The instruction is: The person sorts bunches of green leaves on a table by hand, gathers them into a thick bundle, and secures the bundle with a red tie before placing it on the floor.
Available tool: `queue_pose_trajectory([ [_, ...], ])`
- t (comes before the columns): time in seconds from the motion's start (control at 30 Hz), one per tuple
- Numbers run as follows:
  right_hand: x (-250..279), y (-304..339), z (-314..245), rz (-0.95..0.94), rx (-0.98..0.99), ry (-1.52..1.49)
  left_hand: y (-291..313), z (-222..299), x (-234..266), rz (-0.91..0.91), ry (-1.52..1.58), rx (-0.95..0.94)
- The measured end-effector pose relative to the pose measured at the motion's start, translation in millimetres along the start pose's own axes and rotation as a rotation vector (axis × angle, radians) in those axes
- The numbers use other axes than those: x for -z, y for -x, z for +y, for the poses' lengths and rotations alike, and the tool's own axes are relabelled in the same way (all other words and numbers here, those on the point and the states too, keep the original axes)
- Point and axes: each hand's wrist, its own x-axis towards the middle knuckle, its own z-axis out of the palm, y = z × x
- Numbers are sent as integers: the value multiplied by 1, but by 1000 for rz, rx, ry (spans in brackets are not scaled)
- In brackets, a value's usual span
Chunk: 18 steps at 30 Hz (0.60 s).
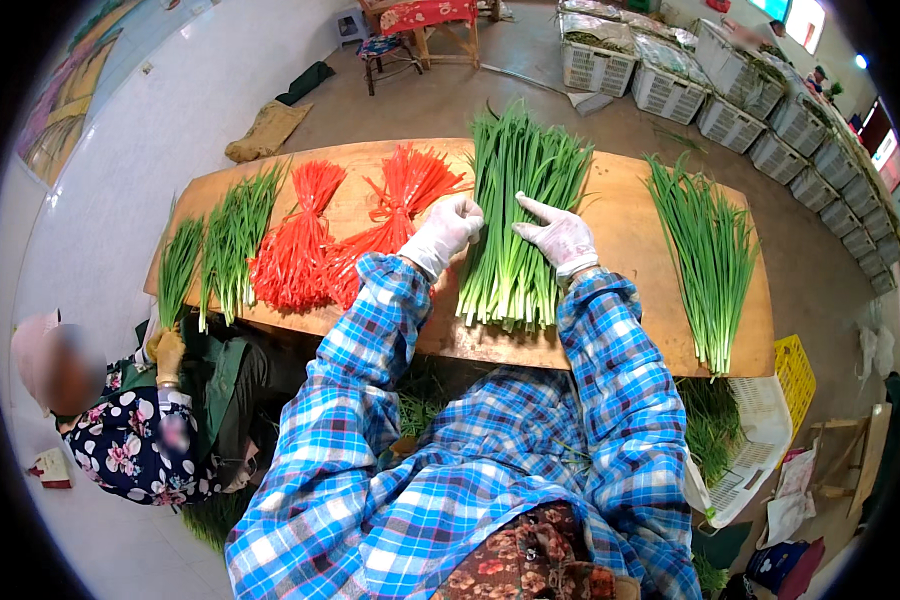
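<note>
A thick bundle of garlic chives (515,215) lies on the wooden table in front of me, pale cut ends toward me. At its left edge is my left hand (448,234), in a whitish glove, its fingers curled into a pinch; what they hold, if anything, is too small to make out. My right hand (562,238), gloved too, rests against the bundle's right side with thumb and forefinger stretched apart. Left of the bundle lie two bunches of red plastic ties (395,205) (305,245), each gathered at its middle.
Another chive pile (708,265) lies at the table's (610,200) right end, with smaller ones (240,240) at the left. A co-worker (145,430) sits at the lower left. White crates (670,90) are stacked at the back right; a white basket (755,440) stands near my right.
</note>
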Motion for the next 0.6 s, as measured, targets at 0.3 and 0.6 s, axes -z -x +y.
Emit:
queue_pose_trajectory([
  [0.3, 1, 26, 11, 230, 311, 143, 4, 5, -57, 9, 9, -181],
  [0.6, 1, 36, 18, 351, 353, 322, -5, 0, -78, -48, -44, -251],
])
